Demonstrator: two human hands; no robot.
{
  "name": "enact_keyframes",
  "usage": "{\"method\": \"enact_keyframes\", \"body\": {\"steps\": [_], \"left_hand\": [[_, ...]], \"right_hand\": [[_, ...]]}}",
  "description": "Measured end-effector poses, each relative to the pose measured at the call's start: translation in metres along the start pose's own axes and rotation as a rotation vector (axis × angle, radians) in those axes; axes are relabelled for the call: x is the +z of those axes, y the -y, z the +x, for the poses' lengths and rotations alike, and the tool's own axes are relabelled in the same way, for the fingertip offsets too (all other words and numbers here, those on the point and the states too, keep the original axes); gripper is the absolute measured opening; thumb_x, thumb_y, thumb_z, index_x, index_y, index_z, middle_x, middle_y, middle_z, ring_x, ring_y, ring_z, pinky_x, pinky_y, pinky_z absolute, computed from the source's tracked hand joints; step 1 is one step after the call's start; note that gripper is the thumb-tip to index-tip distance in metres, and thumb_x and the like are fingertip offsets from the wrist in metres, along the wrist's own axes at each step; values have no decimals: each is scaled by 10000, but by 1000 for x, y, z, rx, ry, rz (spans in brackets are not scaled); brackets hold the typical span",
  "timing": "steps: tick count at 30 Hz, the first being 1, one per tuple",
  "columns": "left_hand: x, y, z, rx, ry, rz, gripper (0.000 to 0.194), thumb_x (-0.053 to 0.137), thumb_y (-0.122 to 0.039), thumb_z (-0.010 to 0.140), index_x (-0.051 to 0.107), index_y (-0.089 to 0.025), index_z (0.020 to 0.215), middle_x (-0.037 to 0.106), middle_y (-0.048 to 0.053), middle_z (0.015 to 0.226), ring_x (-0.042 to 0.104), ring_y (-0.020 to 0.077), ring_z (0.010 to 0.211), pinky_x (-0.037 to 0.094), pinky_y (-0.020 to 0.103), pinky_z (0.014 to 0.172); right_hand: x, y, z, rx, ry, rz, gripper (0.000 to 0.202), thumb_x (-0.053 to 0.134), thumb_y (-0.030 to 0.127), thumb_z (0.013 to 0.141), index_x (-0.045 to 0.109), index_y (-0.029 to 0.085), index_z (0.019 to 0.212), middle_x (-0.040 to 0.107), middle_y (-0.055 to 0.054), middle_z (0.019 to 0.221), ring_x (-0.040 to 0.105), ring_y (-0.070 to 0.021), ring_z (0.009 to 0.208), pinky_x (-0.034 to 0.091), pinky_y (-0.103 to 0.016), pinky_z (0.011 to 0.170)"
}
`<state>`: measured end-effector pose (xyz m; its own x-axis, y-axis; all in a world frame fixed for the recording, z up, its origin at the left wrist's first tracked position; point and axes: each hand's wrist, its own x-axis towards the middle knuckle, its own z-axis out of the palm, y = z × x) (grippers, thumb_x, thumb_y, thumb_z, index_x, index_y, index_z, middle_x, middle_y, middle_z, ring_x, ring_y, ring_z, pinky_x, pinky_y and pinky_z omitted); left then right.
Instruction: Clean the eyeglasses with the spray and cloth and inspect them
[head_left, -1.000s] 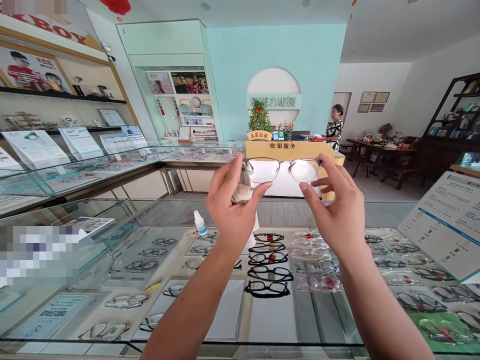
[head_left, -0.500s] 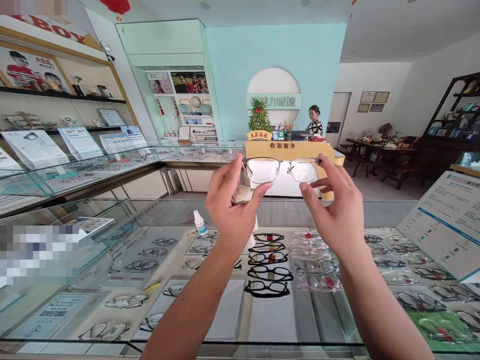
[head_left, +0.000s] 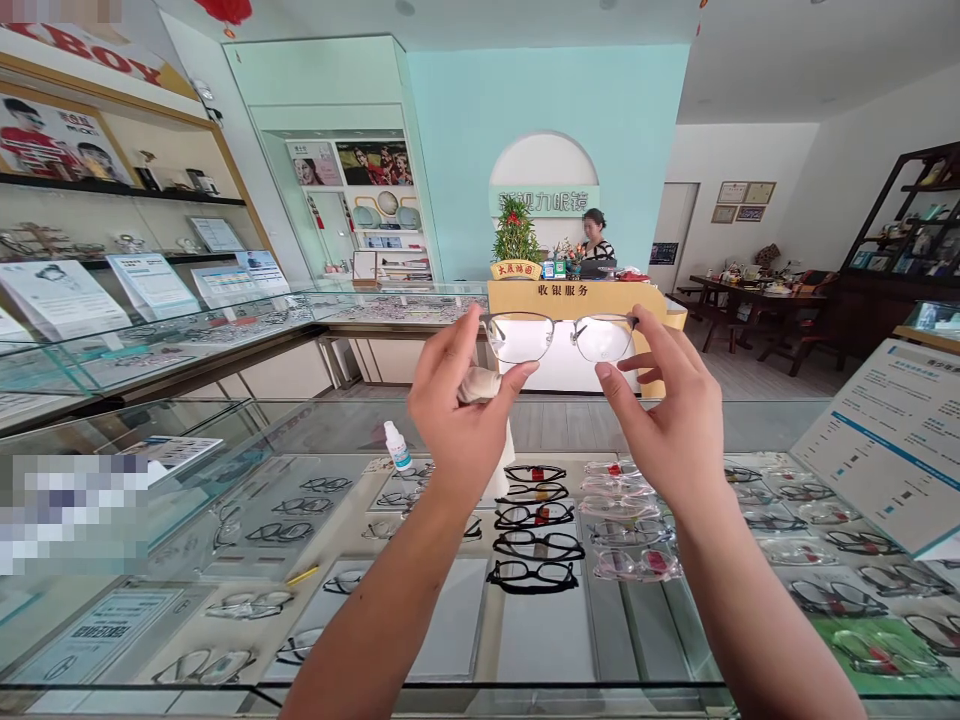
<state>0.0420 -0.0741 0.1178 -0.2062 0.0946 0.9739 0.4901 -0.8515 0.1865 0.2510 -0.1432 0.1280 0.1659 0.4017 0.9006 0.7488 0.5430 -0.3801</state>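
A pair of eyeglasses (head_left: 564, 322) with a thin dark-topped frame and clear lenses is held up level above the glass counter. My left hand (head_left: 466, 395) pinches its left end between thumb and fingers. Tucked in that same hand is a pale, crumpled cloth (head_left: 480, 385), part of it hanging below behind the wrist. At the other end of the frame, my right hand (head_left: 671, 400) grips the right corner with thumb and index finger. Both hands are closed on the eyeglasses.
Under the hands stretches a glass display counter (head_left: 450, 686) with rows of black-framed glasses (head_left: 536, 545) and clear-framed glasses (head_left: 634, 535). A small white spray bottle (head_left: 397, 447) stands on it at left. A slanted printed board (head_left: 892, 450) is at right. Behind a wooden cashier desk (head_left: 649, 300) is a person (head_left: 596, 240).
The eyeglasses and both hands stay nearly still, with a slight shift of the whole view. The person behind the desk has moved left and leans lower.
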Motion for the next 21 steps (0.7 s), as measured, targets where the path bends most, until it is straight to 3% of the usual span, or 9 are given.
{"method": "enact_keyframes", "body": {"steps": [4,8,21], "left_hand": [[-1,8,3,-125,67,-34,673,951,-562,938,780,-322,1543,825,95,1418,766,222,1020,669,395,936],[2,14,3,-179,64,-56,682,964,-588,910,804,-304,1509,841,94,1395,742,209,966,654,366,878],[10,20,-1,-103,-4,-91,683,942,-594,931,783,-321,1536,819,115,1479,771,230,1037,678,435,1002]], "right_hand": [[-1,3,0,-60,-52,-23,564,726,426,1074,674,315,1624,782,-122,1397,807,-236,923,685,-445,783],[-2,5,0,-72,-59,-40,557,720,415,1080,671,335,1629,767,-122,1427,799,-231,928,696,-448,801],[-1,5,2,-63,-56,-12,529,717,373,1072,696,319,1598,759,-133,1452,789,-236,944,703,-453,821]]}}
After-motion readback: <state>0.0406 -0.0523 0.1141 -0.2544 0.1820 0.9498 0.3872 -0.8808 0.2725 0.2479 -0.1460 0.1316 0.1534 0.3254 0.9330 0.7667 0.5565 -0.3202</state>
